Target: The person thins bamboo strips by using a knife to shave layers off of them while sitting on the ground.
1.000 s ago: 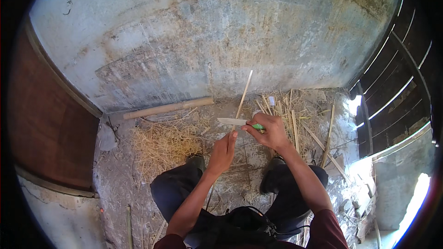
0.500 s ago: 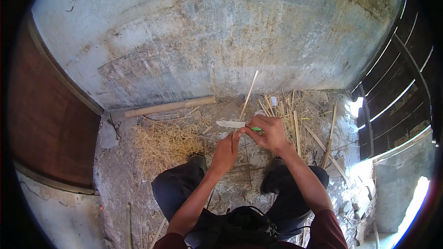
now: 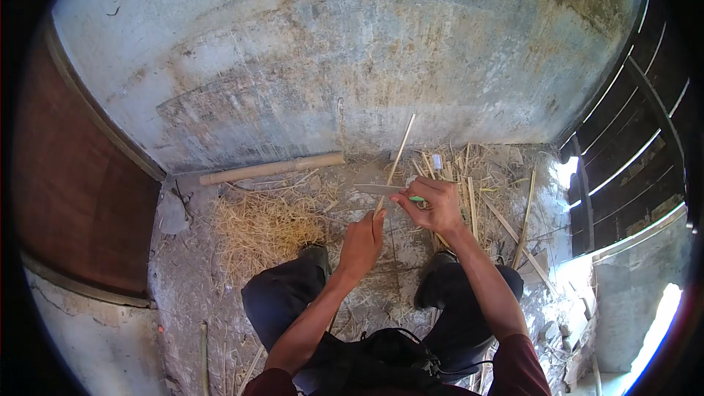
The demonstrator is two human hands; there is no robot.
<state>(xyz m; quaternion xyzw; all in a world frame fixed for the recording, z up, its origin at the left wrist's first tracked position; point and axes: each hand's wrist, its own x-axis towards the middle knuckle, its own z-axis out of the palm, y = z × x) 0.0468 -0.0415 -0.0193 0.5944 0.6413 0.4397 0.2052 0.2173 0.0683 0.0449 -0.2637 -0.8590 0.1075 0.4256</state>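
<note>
Near the middle of the frame, the left hand (image 3: pixel 361 240) is closed around the lower end of a thin bamboo stick (image 3: pixel 396 158), which slants up and to the right toward the stained concrete wall (image 3: pixel 352 51). Just to its right, the right hand (image 3: pixel 434 205) grips a knife (image 3: pixel 381 189) by its green handle, the pale blade pointing left and lying across the stick just above the left fingers. Left of the hands, a heap of straw-like shavings (image 3: pixel 260 227) covers the ground, and a thick bamboo pole (image 3: pixel 271 169) lies along the foot of the wall. More split strips (image 3: pixel 469 183) are scattered right of the hands. Dark shoes and trousered knees show below the hands.
</note>
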